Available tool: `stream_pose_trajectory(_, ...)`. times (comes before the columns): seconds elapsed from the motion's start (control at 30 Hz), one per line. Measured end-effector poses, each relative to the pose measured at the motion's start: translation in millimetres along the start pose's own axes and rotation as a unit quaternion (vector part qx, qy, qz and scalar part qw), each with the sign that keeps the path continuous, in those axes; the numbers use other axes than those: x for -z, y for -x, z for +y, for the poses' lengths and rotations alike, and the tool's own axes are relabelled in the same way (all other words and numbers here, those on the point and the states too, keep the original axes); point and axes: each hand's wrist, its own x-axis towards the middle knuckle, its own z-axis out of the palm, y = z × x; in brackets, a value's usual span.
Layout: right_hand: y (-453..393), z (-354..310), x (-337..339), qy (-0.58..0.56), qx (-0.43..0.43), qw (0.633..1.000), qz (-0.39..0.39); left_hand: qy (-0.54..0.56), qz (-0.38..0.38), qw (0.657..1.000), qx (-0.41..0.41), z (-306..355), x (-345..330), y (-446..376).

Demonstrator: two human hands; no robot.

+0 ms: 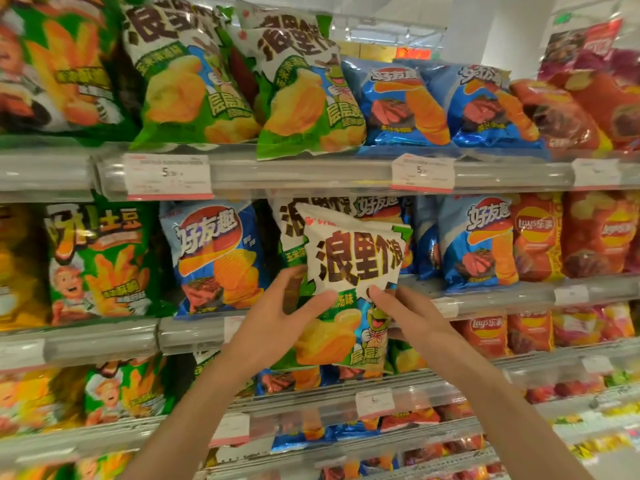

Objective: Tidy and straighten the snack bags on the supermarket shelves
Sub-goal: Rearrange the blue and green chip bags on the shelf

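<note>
A white-and-green snack bag (349, 271) with a frog cartoon hangs in front of the middle shelf, out past the shelf rail. My left hand (277, 310) grips its left side, thumb across the front and fingers behind. My right hand (408, 310) pinches the bag's right side near the middle. Behind it on the shelf stands another bag of the same kind (289, 223), partly hidden. Two matching bags (304, 91) stand on the shelf above.
Blue snack bags (218, 258) stand left and right of the gap on the middle shelf, orange-red bags (536, 237) further right, green fries bags (100, 265) at the left. Shelf rails with price tags (168, 176) run across. Lower shelves hold more bags.
</note>
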Motion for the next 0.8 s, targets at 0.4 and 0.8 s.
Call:
stream_pose_trajectory(0.4,-22,-46,-117,0.096,0.109,0.981,-0.128,-0.029,0.161,0.986,0.036,-23,114,60)
stream_pose_trajectory(0.8,-58,-51,-164,0.133,0.146,0.979,0.041,-0.032,0.249,0.966,0.067,-44,169,94)
